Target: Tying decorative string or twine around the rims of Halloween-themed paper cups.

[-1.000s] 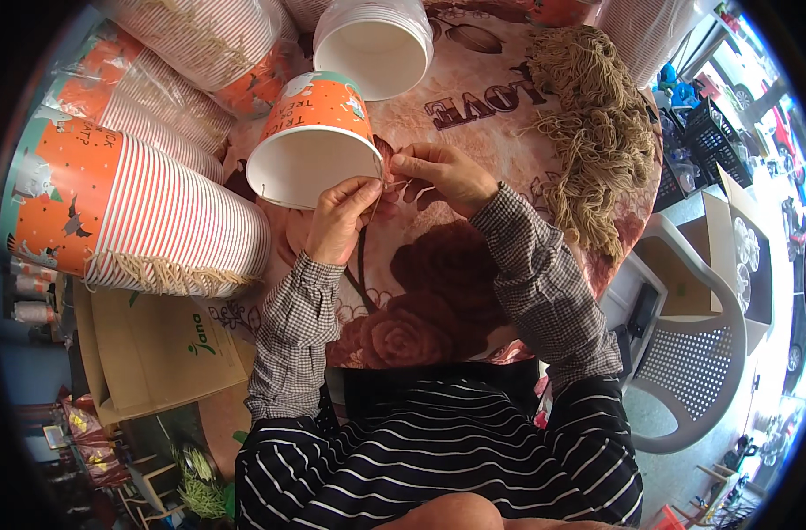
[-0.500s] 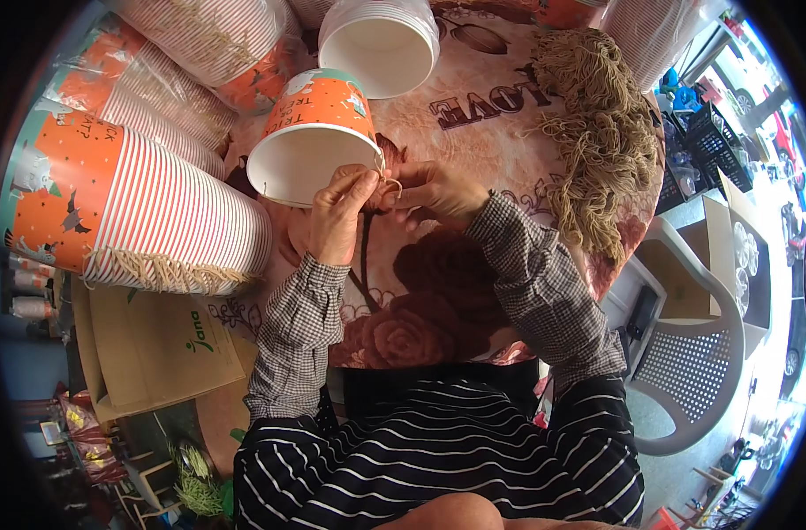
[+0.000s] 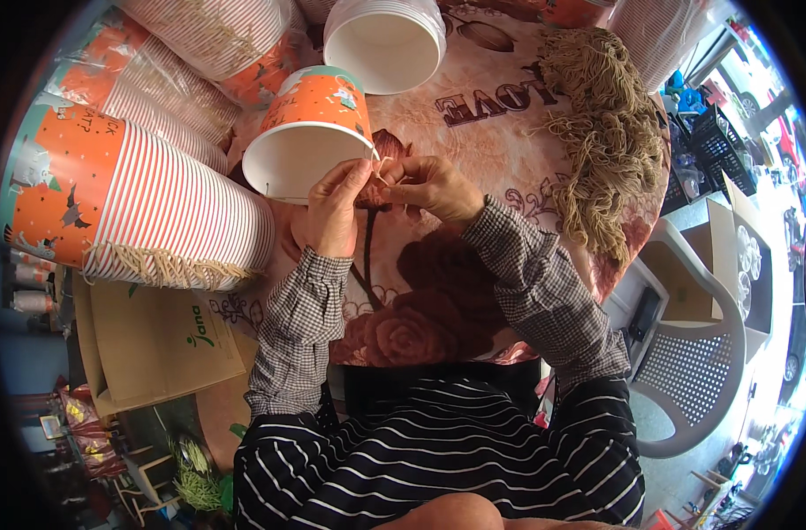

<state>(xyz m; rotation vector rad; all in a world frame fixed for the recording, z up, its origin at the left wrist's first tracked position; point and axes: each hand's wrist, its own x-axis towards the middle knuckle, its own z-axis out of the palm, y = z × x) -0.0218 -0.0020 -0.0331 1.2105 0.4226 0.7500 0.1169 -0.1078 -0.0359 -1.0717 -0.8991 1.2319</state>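
Note:
An orange paper bucket (image 3: 328,99) with a white inside lies on its side on the table, its mouth toward me. A thin tan cord (image 3: 376,157) runs from the right side of its rim into my fingers. My left hand (image 3: 339,199) pinches the cord close to the rim. Just to the right, my right hand (image 3: 434,187) pinches the same cord with thumb and forefinger, the fingertips of both hands nearly touching. The fingers partly hide the cord's end, and I cannot make out whether it is knotted.
A long nested stack of orange buckets (image 3: 186,199) with cords along its side lies at left. Behind it are plastic-wrapped stacks (image 3: 169,84). White nested buckets (image 3: 385,44) lie at the back. A heap of tan cords (image 3: 597,150) covers the right. A grey chair (image 3: 690,371) stands beside the table.
The cord loop by my right fingers has been drawn in and shows smaller. The bucket has turned slightly and shifted a little left. Both hands stay close together at the rim.

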